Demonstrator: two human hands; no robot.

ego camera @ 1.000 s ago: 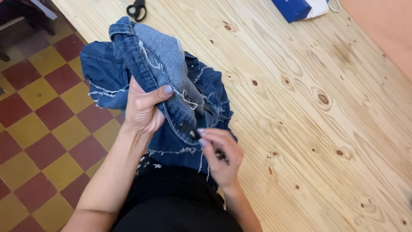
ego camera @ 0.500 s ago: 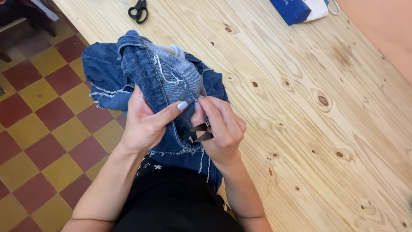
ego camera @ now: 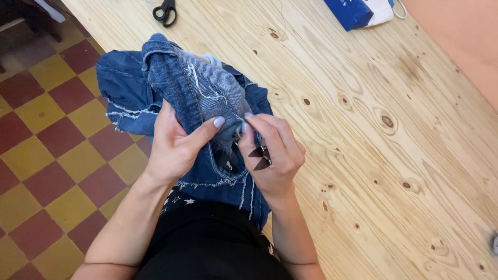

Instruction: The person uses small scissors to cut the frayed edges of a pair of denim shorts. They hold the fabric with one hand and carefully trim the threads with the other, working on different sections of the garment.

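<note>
Two hands at work on one bundle of blue denim (ego camera: 171,88), bunched at the near-left edge of the pale wooden table (ego camera: 363,129) and hanging partly over it above the red and yellow tiled floor (ego camera: 46,155). Long axis of the bundle running from the lap up and slightly left, with a folded waistband end pointing away toward the far side of the table and a frayed hem end pointing down toward the black-clad lap (ego camera: 207,243). Paler inside face of the cloth turned up, with loose white threads (ego camera: 205,88) straggling across it.

Left hand (ego camera: 179,145) wrapped around the fold from the left side, thumb laid flat across the pale cloth, fingers (ego camera: 218,122) closed on the denim. Right hand (ego camera: 272,153) pressed against the same fold from the right, thumb and forefinger pinched together at the seam just beside the left thumb, while gripping small dark snips (ego camera: 259,157), blades pointing down and left toward the cloth.

Farther off: black-handled scissors (ego camera: 165,11) lying on the table near its far-left edge, well apart from the denim, and a blue and white bag (ego camera: 360,10) at the far end.
</note>
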